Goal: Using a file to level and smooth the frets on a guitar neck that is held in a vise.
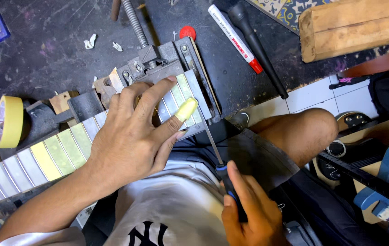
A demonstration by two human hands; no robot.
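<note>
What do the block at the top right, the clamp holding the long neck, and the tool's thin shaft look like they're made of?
Block: bare, unfinished wood, with visible grain and a pale tan colour. Clamp: probably steel, dull grey and worn, with a threaded screw. Tool shaft, held in the right hand: likely polished metal, thin and shiny, running into a dark, probably plastic handle.

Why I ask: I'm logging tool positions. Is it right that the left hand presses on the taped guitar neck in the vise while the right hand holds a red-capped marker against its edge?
Not quite. In the head view the right hand holds a file with a blue-and-black handle, not a marker; the red-capped marker lies untouched on the bench. The left hand does press on the taped guitar neck in the vise.
</note>
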